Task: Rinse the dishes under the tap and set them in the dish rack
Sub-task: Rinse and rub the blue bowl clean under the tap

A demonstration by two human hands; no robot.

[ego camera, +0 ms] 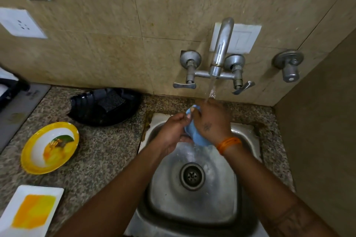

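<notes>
While water runs in a thin stream from the curved steel tap [219,51], both hands meet over the sink [244,140] around a small blue bowl [199,140]. The left hand [171,130] grips the bowl's near side, fingers curled against its rim, thumb on top. The right hand [210,119] curls over the far rim, its fingertips inside or on the edge, and the stream lands on its knuckles. An orange thread band [228,144] circles that wrist. The bowl is smooth, rounded plastic by the look of it, tipped on edge, with water spilling off its lower lip into the basin.

The sink is brushed stainless steel, squarish with rounded corners, wet and glinting, with a round ribbed drain [192,176] at its middle. It sits in a speckled granite counter [107,150]. On the counter to the left lie a round yellow-rimmed plate [50,148] with a fruit print, and nearer, a white rectangular dish [31,209] with a yellow square centre. Behind the plate sits a glossy black ribbed tray [105,109] holding a dark, coarse scrub pad [110,100]. The wall is beige marbled tile [96,24], carrying a white socket [21,23] at left and a matt steel valve [289,65] right of the tap.
</notes>
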